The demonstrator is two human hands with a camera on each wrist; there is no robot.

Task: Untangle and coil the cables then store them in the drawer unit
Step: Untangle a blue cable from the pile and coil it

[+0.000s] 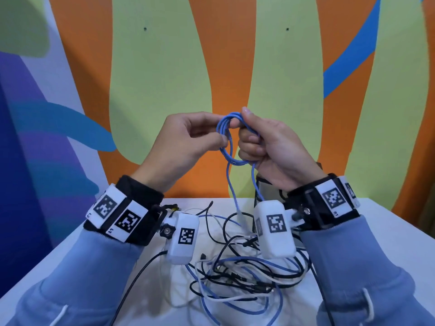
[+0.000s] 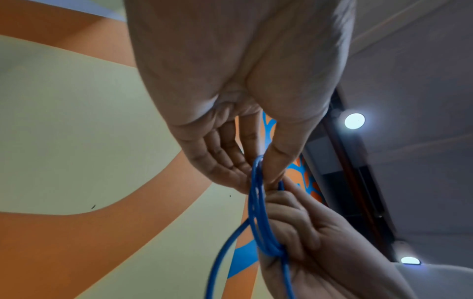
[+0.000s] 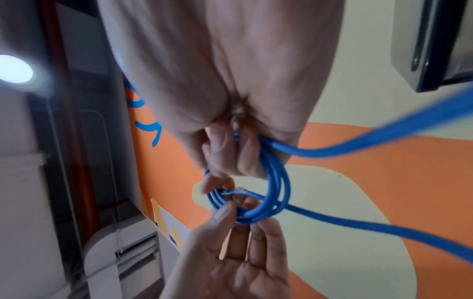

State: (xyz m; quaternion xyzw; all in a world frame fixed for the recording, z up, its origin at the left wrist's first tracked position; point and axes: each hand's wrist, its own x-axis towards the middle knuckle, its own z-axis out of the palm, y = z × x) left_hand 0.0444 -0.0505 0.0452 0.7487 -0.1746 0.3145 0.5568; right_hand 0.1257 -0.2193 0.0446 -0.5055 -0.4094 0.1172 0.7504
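We're pinching the blue cable (image 1: 226,137) coil with our left hand (image 1: 188,140), right hand (image 1: 266,147) is gripping its other side, up above the tangled cables (image 1: 237,274) sitting on the counter (image 1: 376,234).

White table (image 1: 376,243), tangled black, white and blue cables (image 1: 237,278) on it

Even, soft light is filling the head view, its edges bowing. Round ceiling lamps (image 2: 354,121) are flaring at centre right of the left wrist view and upper left of the right wrist view (image 3: 14,68); both wrist pictures are smearing with motion blur.
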